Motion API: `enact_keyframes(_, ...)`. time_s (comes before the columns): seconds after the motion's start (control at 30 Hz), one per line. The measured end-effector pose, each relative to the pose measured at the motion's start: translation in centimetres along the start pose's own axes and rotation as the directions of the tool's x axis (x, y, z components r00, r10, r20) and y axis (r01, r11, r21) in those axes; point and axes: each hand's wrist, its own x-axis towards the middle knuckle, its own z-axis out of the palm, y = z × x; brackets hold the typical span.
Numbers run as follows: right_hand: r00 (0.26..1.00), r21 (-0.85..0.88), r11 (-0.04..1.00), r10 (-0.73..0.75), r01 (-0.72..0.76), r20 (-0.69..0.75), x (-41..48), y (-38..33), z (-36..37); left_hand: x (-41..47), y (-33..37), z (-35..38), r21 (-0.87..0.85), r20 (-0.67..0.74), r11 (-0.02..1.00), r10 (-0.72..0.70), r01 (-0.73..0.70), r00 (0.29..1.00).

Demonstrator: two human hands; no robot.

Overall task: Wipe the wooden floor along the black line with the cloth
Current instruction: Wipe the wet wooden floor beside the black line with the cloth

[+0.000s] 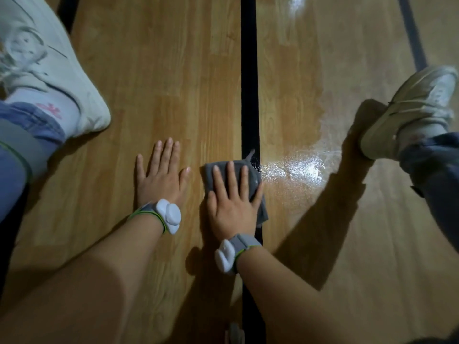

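A black line (249,70) runs straight up the wooden floor (161,70) through the middle of the view. A folded grey cloth (253,180) lies on the line, partly over the wood to its left. My right hand (232,197) presses flat on the cloth with straight, spread fingers. My left hand (162,175) rests flat on the bare wood to the left of the cloth, fingers spread, holding nothing. Each wrist wears a grey band with a white device.
A wet, shiny streak (298,170) spreads on the floor right of the cloth and runs up beside the line. My left shoe (49,70) is at the upper left, my right shoe (409,108) at the right. A second dark line (412,33) crosses the upper right.
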Motion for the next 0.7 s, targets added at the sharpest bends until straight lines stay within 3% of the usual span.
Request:
enact_keyframes(0.23,0.994,-0.015,0.996,-0.09,0.089,-0.058,0.3,1.8,-0.4,0.0,0.1,-0.6,0.02,0.058,1.0,-0.017,0.016,0.998)
enact_keyframes(0.3,0.998,-0.022,0.999,-0.035,0.034,-0.052,0.4,3.2,-1.1,0.1,0.1,-0.7,0.019,0.093,1.0,-0.013,0.011,0.996)
enact_keyframes(0.47,0.945,0.013,0.947,0.318,-0.32,0.08,0.6,8.7,-3.5,0.8,0.1,-1.3,-0.004,0.199,1.0,-0.007,0.008,0.98)
enact_keyframes(0.7,0.931,0.023,0.946,0.315,-0.324,0.185,0.6,9.1,-4.2,1.0,0.4,-1.7,-0.008,0.243,0.999,-0.033,0.036,0.97)
